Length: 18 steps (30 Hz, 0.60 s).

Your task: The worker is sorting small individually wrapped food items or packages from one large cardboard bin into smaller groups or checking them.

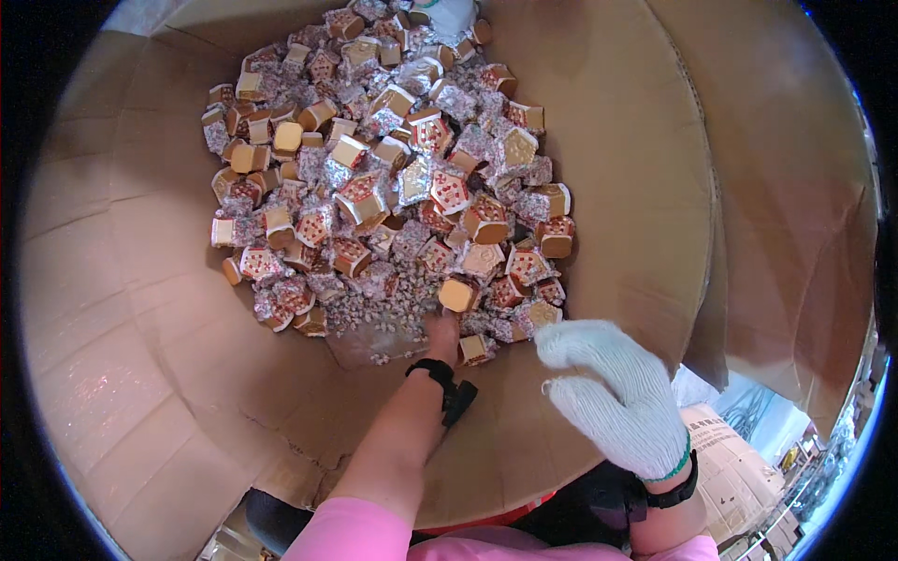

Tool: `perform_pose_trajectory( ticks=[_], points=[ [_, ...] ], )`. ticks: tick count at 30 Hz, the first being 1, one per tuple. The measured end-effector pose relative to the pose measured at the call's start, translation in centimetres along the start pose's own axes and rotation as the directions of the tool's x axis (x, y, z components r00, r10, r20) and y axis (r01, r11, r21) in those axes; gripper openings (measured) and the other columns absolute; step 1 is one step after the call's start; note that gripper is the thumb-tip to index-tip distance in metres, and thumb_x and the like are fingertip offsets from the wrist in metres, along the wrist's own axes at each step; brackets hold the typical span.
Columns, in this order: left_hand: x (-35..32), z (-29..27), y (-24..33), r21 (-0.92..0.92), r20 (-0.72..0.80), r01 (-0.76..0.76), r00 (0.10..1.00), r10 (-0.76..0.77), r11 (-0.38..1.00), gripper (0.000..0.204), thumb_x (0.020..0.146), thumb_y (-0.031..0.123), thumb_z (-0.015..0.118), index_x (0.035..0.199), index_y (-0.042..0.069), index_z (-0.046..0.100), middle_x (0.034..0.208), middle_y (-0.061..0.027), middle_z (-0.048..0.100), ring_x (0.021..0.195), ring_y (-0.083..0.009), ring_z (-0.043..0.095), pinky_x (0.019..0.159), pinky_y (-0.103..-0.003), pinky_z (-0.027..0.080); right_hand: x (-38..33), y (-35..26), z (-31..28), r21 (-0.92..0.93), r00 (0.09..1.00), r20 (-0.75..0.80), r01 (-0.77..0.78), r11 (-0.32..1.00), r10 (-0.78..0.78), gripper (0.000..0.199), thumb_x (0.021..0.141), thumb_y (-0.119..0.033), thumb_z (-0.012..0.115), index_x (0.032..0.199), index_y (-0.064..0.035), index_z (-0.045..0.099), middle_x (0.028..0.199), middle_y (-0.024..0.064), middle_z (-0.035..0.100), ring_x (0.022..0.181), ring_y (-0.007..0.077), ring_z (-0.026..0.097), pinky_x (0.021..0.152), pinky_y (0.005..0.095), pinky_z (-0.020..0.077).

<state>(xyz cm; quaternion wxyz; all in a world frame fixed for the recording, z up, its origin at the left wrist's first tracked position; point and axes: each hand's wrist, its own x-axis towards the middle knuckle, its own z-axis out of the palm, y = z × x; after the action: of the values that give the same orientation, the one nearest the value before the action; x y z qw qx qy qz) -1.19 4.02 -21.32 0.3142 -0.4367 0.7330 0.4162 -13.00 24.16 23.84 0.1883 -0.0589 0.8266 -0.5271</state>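
My left hand (443, 334), bare with a black band at the wrist, reaches down into a big cardboard box (617, 168). Its fingertips are lost among small house-shaped ornaments, right by a house with a plain tan base (456, 295), so I cannot see whether they grip it. Closer to me, my right hand (613, 397) wears a white knitted glove with a green cuff edge. The gloved fingers curve with the thumb apart from them, and nothing shows between. Its fingertips are near a bubble-wrapped house (541, 314) at the pile's edge.
A heap of brown-and-red houses (360, 201), many in bubble wrap, covers the box bottom. Loose pale bits (374, 313) lie scattered near my left hand. Tall cardboard walls curve around. A whitish object (449, 17) sits at the far end. Outside, right, stands a printed carton (734, 463).
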Motion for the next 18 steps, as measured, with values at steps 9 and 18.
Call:
perform_pose_trajectory(
  ticks=[9,18],
  points=[
    [-3.4,-4.7,4.6,-0.429,0.357,0.372,0.907,-0.224,0.823,0.028,0.094,0.023,0.048,0.113,0.004,0.057,0.099,-0.0119,0.064,0.086,-0.0284,0.063,0.077,-0.042,0.054,0.1,-0.1,0.0,-0.029,0.999,0.043,0.004,1.000,-0.003,0.027,0.080,-0.015,0.072,0.103,-0.0036,0.065,0.104,0.0147,0.065,0.099,0.0327,0.063,0.087,0.0376,0.0503],
    [-12.2,-7.1,9.0,-0.440,0.708,0.645,0.677,-0.201,0.625,0.030,0.094,0.026,0.049,0.118,0.010,0.056,0.102,-0.0090,0.063,0.090,-0.0262,0.064,0.076,-0.047,0.056,0.0,-0.7,0.3,-0.006,1.000,0.022,-0.016,1.000,0.016,0.024,0.078,-0.007,0.070,0.100,-0.0004,0.065,0.105,0.0144,0.065,0.098,0.0277,0.064,0.086,0.0341,0.0496]
  ],
)
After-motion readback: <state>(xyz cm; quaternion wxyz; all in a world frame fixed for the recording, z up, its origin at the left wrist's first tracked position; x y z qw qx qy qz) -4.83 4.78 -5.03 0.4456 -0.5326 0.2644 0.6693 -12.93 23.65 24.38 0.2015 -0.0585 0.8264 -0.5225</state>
